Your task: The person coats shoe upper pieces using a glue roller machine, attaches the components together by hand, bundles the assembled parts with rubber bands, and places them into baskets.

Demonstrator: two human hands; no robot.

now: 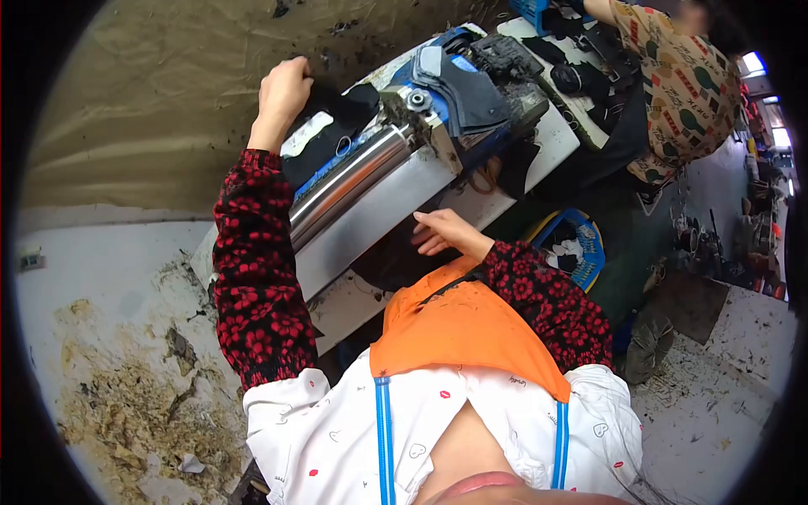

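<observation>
My left hand [284, 88] reaches over the far side of the machine, its fingers curled closed. Whatever they may hold is hidden from this side. Just beside it lie dark flat pieces [360, 103] and a white scrap [308, 135]. My right hand [443, 232] hovers by the machine's front edge, thumb and fingers apart, with nothing in it. Between the hands runs a shiny metal roller [358, 178] above a smooth metal plate [379, 210]. A stack of dark grey cut pieces [471, 97] rests on top of the blue machine housing.
A co-worker in a patterned top [686, 93] is at the upper right, beside a bench [581, 114] with black pieces. On the floor stands a blue and yellow basket [596, 257] with scraps in it. A brown sheet [143, 109] hangs behind the machine; debris [139, 421] covers the lower left.
</observation>
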